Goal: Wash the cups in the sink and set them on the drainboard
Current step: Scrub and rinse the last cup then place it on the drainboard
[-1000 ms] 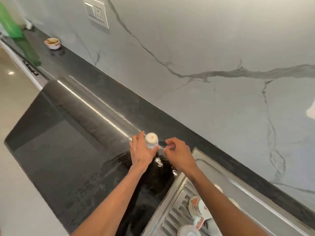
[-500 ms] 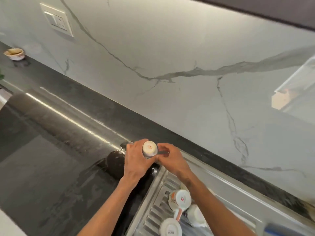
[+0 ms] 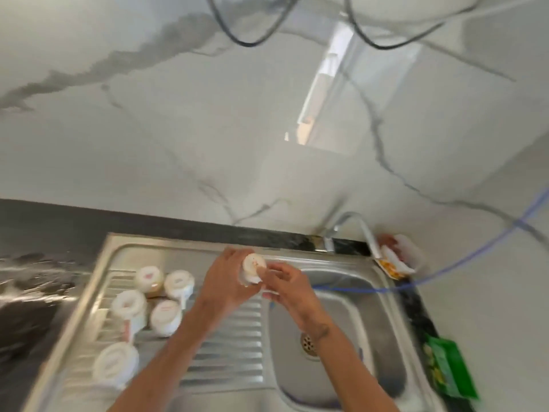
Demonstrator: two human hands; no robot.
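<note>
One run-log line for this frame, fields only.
phase: carrying cup | left hand: holding cup, inverted | right hand: on same cup | drainboard: five cups upside down | sink basin: no cups visible

We record a single view, from a wide-angle camera worn on the person's head. It looks forward and steeply down, from close range, onto the steel sink and its ribbed drainboard, which fill the lower half of the frame. The marble wall behind fills the upper half. Both forearms enter from the bottom edge. The frame is motion-blurred, lines bow near the edges, and no second view overlaps it.
</note>
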